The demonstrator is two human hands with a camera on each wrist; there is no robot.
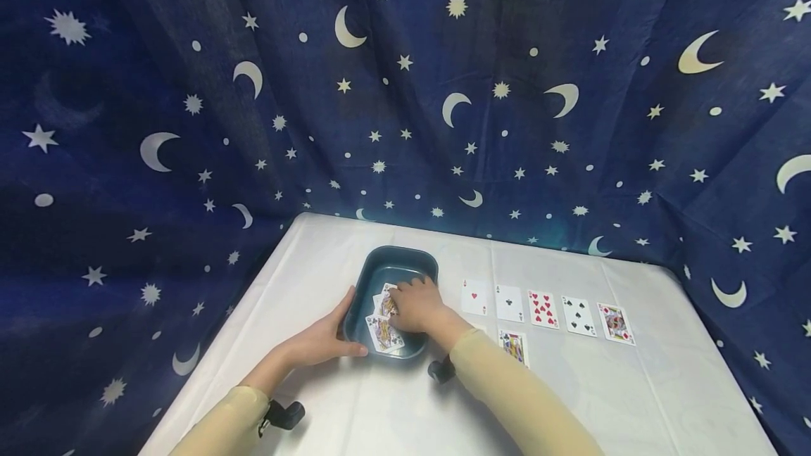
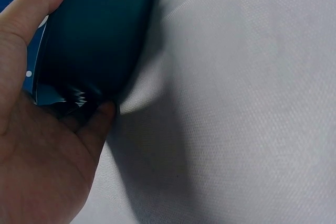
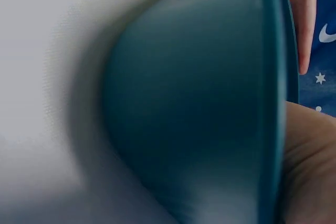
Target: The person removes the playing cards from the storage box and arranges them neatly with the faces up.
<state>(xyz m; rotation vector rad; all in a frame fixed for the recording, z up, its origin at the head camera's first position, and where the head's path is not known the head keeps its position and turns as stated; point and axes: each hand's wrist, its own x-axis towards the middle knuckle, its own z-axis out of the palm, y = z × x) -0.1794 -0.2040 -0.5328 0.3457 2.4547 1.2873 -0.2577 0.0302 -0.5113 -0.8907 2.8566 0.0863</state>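
A dark teal rectangular tray (image 1: 394, 253) stands on the white-covered table, with several face-up playing cards (image 1: 384, 336) overlapping in its near part. My left hand (image 1: 319, 340) grips the tray at its left side, thumb by the near corner; the left wrist view shows that hand (image 2: 44, 145) against the outer wall. Over the tray's right rim reaches my right hand (image 1: 417, 305), its bent fingers on the cards inside. In the right wrist view the tray wall (image 3: 189, 87) hides those fingertips, and I cannot tell whether they pinch a card.
Right of the tray runs a row of face-up cards: ace of hearts (image 1: 474, 298), ace of clubs (image 1: 510, 303), a red heart card (image 1: 543, 309), a black spade card (image 1: 579, 316) and a diamond face card (image 1: 615, 323). A jack (image 1: 514, 347) lies nearer, partly behind my right sleeve.
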